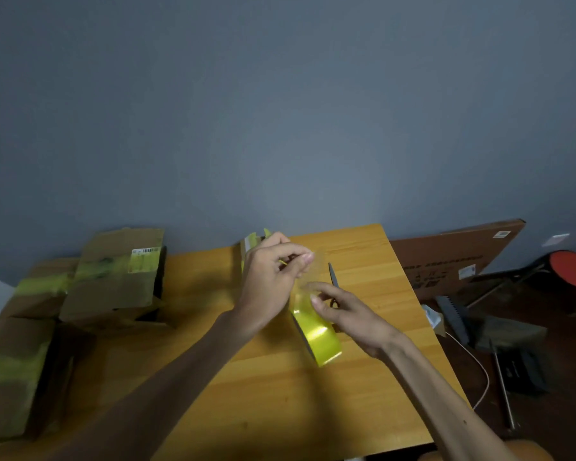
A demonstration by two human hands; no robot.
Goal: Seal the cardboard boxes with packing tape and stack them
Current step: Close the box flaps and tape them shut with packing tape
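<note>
The step in hand is, I judge, drawing a length of tape off before sealing. The right hand [346,316] grips the yellow tape roll [318,336] just above the table [363,254], w/ thumb & fingers curled round its upper part. The left hand [270,277] has its fingertips pressed together on the tape end [308,261], lifted up & away from the roll. No box is under the hands. The taped boxes [110,284] lie at the left side, & a small box [248,244] stands behind the left hand. The next move probably calls for a longer strip, kept tight so it does not fold on itself, then a cut w/ the scissors [334,277], which lie on the table just behind the roll. Writing: the barcode label [145,257] on one box is too blurred to read. The flat carton [453,257] by the wall has print & stickers, also not legible. I see no brand.
</note>
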